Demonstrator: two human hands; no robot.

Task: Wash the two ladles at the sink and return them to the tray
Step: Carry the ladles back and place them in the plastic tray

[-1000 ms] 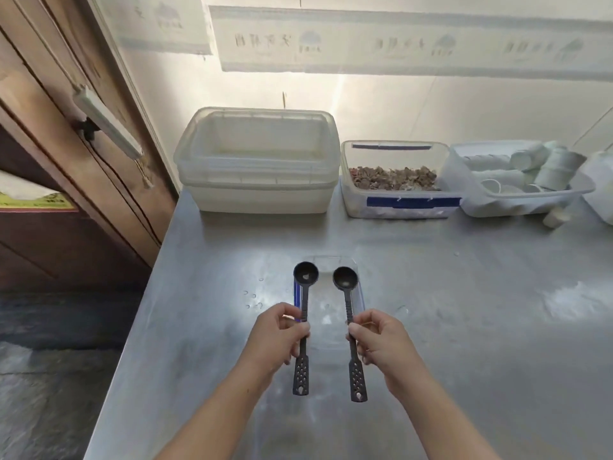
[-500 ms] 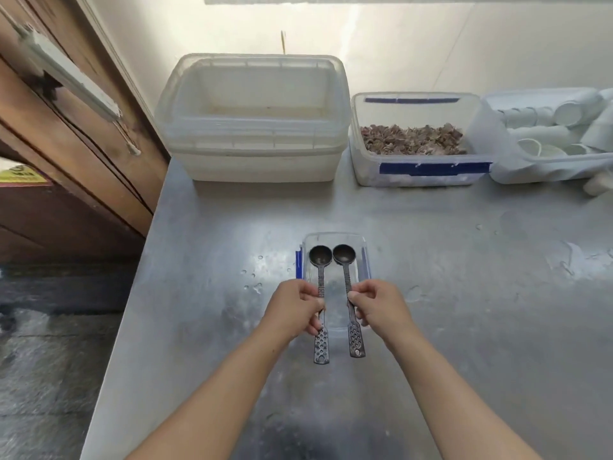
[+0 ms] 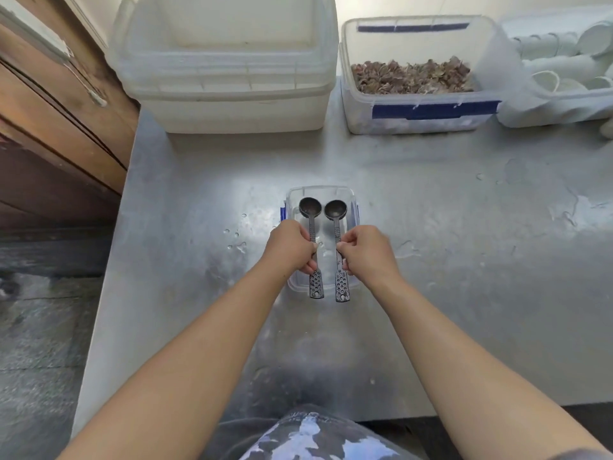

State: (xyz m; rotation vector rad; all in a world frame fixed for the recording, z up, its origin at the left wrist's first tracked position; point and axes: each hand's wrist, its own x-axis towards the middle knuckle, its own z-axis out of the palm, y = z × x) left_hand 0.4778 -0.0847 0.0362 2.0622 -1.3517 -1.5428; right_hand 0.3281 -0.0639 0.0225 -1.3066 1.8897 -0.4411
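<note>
Two black ladles lie side by side over a small clear tray [image 3: 351, 198] with blue clips, in the middle of the steel table. My left hand [image 3: 290, 247] grips the handle of the left ladle [image 3: 309, 207]. My right hand [image 3: 366, 250] pinches the handle of the right ladle [image 3: 335, 210]. Both bowls point away from me, inside the tray's far end. The perforated handle ends stick out over the tray's near rim. Whether the ladles rest on the tray floor is not clear.
The steel table [image 3: 464, 260] carries water drops and wet smears. At the back stand stacked translucent tubs [image 3: 229, 78], a clear box of brown flakes [image 3: 414, 78] and a tray of white cups [image 3: 570, 74]. A wooden door [image 3: 49, 127] is on the left.
Both hands have carried the ladles forward and down, bringing them closer together, from above the table's near part into the clear tray. The view has tilted downward.
</note>
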